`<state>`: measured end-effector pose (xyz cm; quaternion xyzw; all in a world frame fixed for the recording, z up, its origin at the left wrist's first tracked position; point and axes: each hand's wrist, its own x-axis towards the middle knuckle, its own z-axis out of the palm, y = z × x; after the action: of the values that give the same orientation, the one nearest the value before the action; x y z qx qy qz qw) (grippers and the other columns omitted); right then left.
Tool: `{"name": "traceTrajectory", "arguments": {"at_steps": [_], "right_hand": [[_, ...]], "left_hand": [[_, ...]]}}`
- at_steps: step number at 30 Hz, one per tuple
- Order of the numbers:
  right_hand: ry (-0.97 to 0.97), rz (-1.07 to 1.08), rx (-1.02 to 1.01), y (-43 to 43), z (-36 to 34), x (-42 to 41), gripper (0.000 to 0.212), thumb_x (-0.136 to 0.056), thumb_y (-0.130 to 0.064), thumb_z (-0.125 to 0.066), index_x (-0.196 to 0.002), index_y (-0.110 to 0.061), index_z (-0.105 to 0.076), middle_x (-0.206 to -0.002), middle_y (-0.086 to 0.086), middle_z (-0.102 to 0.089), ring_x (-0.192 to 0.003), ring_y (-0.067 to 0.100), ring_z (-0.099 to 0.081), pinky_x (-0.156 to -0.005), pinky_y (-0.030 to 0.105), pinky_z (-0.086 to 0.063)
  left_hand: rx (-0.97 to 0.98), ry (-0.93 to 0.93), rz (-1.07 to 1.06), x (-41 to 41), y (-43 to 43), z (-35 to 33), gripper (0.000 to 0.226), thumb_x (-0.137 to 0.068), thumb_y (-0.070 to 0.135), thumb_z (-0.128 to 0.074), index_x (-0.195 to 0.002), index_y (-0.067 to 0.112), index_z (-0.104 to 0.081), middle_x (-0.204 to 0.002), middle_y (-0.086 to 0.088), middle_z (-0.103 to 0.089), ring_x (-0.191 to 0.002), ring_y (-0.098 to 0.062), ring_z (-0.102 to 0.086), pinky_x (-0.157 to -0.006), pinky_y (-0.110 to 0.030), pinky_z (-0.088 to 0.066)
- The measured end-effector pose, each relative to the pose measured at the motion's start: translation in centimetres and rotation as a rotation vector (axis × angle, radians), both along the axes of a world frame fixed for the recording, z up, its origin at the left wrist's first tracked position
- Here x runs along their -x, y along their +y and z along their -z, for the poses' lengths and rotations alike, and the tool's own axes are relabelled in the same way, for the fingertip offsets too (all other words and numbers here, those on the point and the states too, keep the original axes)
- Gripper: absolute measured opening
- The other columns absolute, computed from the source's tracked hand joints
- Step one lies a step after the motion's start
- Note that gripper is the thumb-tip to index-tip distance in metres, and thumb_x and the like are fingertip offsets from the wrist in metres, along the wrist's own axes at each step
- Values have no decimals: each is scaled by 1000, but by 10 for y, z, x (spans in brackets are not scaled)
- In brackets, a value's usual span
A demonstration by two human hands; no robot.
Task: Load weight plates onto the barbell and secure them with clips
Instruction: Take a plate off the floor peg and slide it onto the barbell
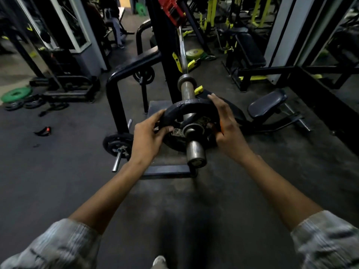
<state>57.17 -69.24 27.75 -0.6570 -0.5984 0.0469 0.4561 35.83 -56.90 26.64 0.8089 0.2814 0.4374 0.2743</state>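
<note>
A black weight plate (189,108) with spoke openings sits threaded on the near sleeve of the barbell (195,152), a little way in from the sleeve's end. My left hand (147,138) grips the plate's left rim. On the opposite rim my right hand (227,125) holds it, fingers spread over the top. The steel bar (182,53) runs away from me to a rack. At its far end hang red plates (172,9). A black clip with an orange part (43,131) lies on the floor at the left.
Black rack frame (124,74) stands left of the bar, with a loaded plate peg (118,146) at its foot. Green and black plates (16,94) lie on the floor far left. A padded bench seat (268,103) is on the right. A person sits far back.
</note>
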Motion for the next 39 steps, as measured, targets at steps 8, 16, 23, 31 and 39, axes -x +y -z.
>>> {"name": "traceTrajectory", "arguments": {"at_steps": [8,16,23,31,39], "right_hand": [[-38,99,41,95,-9,-45,67,-89,-4,-56,-154,-12,-39,-158,14,-40,-148,32,-37,-122,49,-33],[2,195,111,158,-9,-73,74,-85,12,-54,-153,-11,-41,-154,13,-44,-143,31,-43,-118,40,-38],[14,193,86,181,-14,-83,68,-86,-1,-48,-152,-13,-42,-151,15,-46,-135,35,-49,-110,44,-45],[8,157,64,187,-14,-90,63,-91,-1,-50,-152,-15,-42,-148,15,-49,-132,36,-52,-107,51,-48],[-82,119,108,179,-32,-94,72,-91,-4,-62,-157,-21,-39,-157,11,-44,-145,30,-43,-111,55,-45]], "left_hand": [[-1,-8,-54,-57,94,-4,50,-86,12,-78,-135,13,-64,-115,15,-69,-106,11,-62,-93,-7,-49],[-49,54,-57,-92,157,-4,51,-88,7,-77,-137,11,-63,-118,-1,-76,-109,-6,-69,-95,-17,-54],[-42,35,-100,-110,181,-1,52,-89,3,-73,-138,15,-61,-118,9,-71,-110,7,-60,-93,0,-44],[3,25,-130,-114,179,-5,51,-90,7,-74,-138,19,-60,-115,13,-71,-108,1,-67,-97,-15,-52],[-24,216,-195,-100,168,-34,58,-87,28,-80,-139,12,-58,-133,-7,-67,-125,-23,-61,-105,-36,-50]]}}
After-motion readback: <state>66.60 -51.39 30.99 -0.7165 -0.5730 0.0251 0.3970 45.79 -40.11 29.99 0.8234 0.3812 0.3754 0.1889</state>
